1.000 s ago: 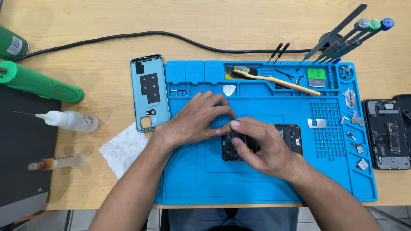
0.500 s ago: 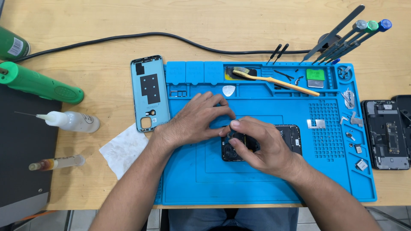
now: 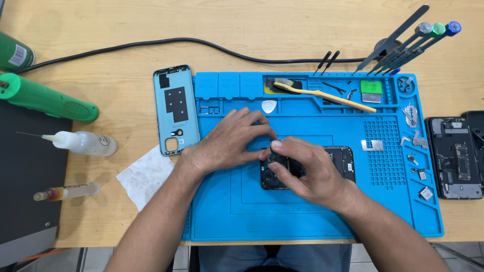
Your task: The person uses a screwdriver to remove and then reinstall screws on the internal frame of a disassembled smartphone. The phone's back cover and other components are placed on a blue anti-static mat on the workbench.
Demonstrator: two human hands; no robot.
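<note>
Both hands rest on the open phone [image 3: 322,163] on the blue mat [image 3: 312,216]. The left hand [image 3: 229,141], at 9 o'clock of the phone, presses it with flat fingers. The right hand [image 3: 307,171] pinches a small dark part at the phone's left end.

Two hands meet at the middle of the frame, the left hand [image 3: 232,138] and the right hand [image 3: 305,171], over one opened phone [image 3: 343,161]. One blue mat [image 3: 302,216] covers the centre. One light-blue phone back cover [image 3: 174,108] lies at its left edge. One toothbrush [image 3: 322,94] and one white pick [image 3: 268,106] sit along the upper part of the mat. Two clear bottles [image 3: 83,142] lie at left, and one second opened phone [image 3: 456,156] at the right edge.
</note>
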